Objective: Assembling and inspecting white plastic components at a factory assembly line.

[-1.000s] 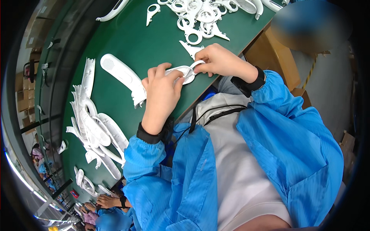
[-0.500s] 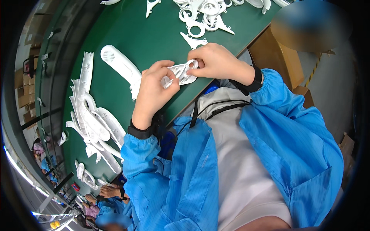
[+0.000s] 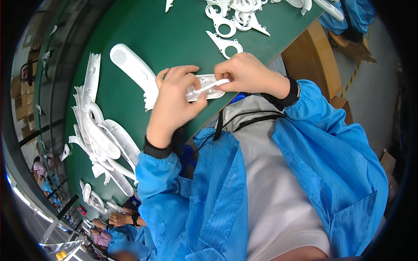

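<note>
Over the near edge of the green table, my left hand (image 3: 174, 95) is closed on a long white plastic shell (image 3: 215, 93) whose inside, with a field of small holes, faces up. My right hand (image 3: 250, 74) pinches a thin white ring-shaped piece (image 3: 223, 81) between thumb and fingers. That piece lies tilted across the shell, seen almost edge-on, its narrow end close to my left fingers. My left fingers hide part of the shell. Beside my left hand rests another white shell (image 3: 135, 67) with a perforated round end.
White ring pieces with pointed tails (image 3: 225, 43) lie at the far side. Long white shells (image 3: 100, 135) are heaped at left. A cardboard box (image 3: 315, 61) stands right of the table. Another person's hands (image 3: 119, 217) show at lower left, and a blue sleeve (image 3: 359, 15) at upper right.
My right hand has turned the ring piece from facing up to nearly edge-on and lowered it toward the shell. The view has shifted slightly; a person at upper right has moved.
</note>
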Available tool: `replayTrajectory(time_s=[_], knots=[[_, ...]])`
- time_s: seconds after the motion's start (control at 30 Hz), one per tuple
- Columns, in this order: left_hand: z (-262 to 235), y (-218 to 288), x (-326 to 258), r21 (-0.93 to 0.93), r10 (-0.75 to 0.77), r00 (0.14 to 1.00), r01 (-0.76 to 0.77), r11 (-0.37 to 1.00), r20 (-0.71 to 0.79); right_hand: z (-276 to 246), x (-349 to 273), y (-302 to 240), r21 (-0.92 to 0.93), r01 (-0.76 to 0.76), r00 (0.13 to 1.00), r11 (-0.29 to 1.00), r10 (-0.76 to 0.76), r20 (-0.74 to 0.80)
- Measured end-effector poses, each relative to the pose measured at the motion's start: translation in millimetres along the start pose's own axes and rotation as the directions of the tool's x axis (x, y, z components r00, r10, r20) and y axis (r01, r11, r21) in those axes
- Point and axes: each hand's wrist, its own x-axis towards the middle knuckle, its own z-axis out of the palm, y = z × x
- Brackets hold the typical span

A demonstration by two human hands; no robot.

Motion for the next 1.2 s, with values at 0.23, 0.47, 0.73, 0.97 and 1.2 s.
replayTrajectory(time_s=[0.23,0.47,0.73,0.97,1.2], knots=[[3,25,-6,0.368,0.033,0.999,-0.034,0.929,0.009,-41,-13,10,0.483,-0.102,0.989,0.87,0.036,0.145],[-15,80,37,0.34,-0.083,0.984,0.132,0.931,-0.155,-153,-31,29,0.598,0.033,0.963,0.801,0.134,-0.233],[13,0,44,-0.14,-0.693,0.705,0.679,0.721,-0.146,-189,8,36,0.47,0.057,0.963,0.881,0.076,-0.259],[-35,-98,-9,-0.127,-0.78,0.42,0.84,0.527,-0.464,-192,41,48,0.344,0.054,0.995,0.937,-0.02,-0.101],[-49,-76,-36,-0.141,-0.723,0.419,0.806,0.575,-0.55,-283,150,60,0.065,-0.027,0.984,0.998,0.038,-0.176]])
